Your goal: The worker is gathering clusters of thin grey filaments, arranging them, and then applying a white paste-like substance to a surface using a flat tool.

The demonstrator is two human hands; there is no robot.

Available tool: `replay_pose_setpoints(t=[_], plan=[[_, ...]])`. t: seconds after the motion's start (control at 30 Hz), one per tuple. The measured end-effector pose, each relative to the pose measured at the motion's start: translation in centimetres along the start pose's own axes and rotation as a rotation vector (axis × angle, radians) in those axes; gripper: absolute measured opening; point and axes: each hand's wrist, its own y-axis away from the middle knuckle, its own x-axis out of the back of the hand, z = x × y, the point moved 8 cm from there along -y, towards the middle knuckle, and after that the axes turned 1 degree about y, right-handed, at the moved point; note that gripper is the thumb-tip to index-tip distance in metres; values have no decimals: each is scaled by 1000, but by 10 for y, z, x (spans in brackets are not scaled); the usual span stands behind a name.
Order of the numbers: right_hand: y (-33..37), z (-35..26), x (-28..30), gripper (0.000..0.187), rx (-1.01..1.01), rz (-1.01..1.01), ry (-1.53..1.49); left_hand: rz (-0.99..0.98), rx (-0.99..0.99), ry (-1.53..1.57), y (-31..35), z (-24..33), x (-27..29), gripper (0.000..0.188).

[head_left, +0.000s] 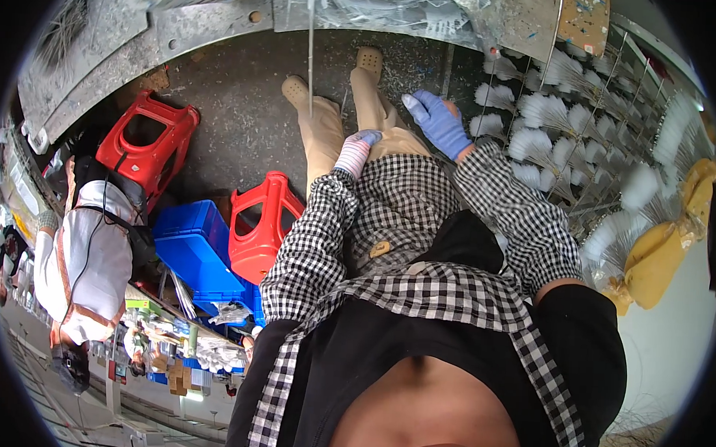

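My left hand point(355, 153), in a white and pink striped glove with bluish fingertips, rests on my beige trouser leg just beyond the edge of a black-and-white checked apron point(411, 182). Its fingers lie along the cloth, and I see nothing held in them. My right hand point(440, 125), in a lavender-blue glove with a whitish fingertip, is raised to the right of my knees. Its fingers stretch out to the left and hold nothing visible. Close by on its right stands a wire rack point(535, 111) filled with fans of white bristles.
A metal-edged worktop point(215, 29) with clear plastic film point(381, 11) curves across the far side. Left of me are a red stool point(267, 228), another red stool point(144, 141) and blue crates point(195, 249). A person in white point(93, 254) sits farther left. A yellow bag point(656, 261) hangs at right.
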Motion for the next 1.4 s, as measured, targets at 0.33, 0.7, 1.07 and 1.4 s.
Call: replay_pose_setpoints(t=[0.33, 0.7, 1.07, 1.4], plan=[[-30, -224, 71, 32, 502, 259, -243, -83, -9, -87, 13, -4, 46, 29], [-134, -283, 43, 102, 565, 328, -275, -154, -5, -249, 35, 14, 43, 36], [42, -270, 51, 42, 1116, 401, 701, -157, -58, -88, 30, 40, 68, 35], [80, -44, -9, 70, 371, -166, 527, -258, -111, -89, 33, 64, 66, 52]])
